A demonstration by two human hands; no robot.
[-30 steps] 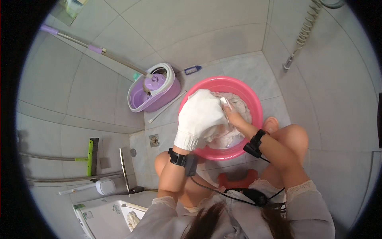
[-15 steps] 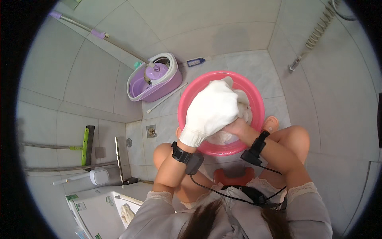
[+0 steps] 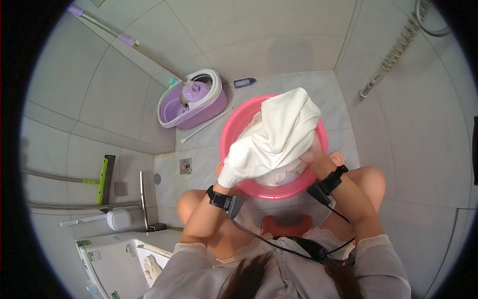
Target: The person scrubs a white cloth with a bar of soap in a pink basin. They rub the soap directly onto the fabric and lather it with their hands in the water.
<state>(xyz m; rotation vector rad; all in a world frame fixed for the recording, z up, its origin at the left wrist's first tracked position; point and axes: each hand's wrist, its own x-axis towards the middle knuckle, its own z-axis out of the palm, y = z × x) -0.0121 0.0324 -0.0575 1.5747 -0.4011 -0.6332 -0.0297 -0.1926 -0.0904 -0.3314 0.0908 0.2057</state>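
Garment (image 3: pixel 286 128): white, long-sleeved, ribbed cuff; bunched over the middle of the basin, btwn both hands, slanting from near L up to far R, folds across R half. Can't tell if it touches the load underneath.
L hand: inside the sleeve, fully covered, so can't tell if clenched or loose; cuff sits round L wrist (image 3: pixel 223 190), most of garment is beyond it & to its R.
R hand (image 3: pixel 312 152): bare, grasping garment by its R edge, near side; fingertips hidden by cloth. Garment is directly L of & beyond it.
Basin (image 3: pixel 275 193): pink, round, on tiled floor, just beyond the knees.
Load: pale wet-looking fabric (image 3: pixel 275 177) in basin, partly hidden under garment.
Wrist straps: black, w/ boxy units, one on L arm (image 3: pixel 217 198), one on R (image 3: pixel 328 183).
Stool (image 3: pixel 287 227): red, btwn knees, near side of basin.
Mop bucket (image 3: pixel 214 107): purple w/ white rim, L of basin, far side; mop head (image 3: pixel 194 91) in it.
Scrub brush (image 3: pixel 244 82): blue & white, on floor by far wall, R of bucket.
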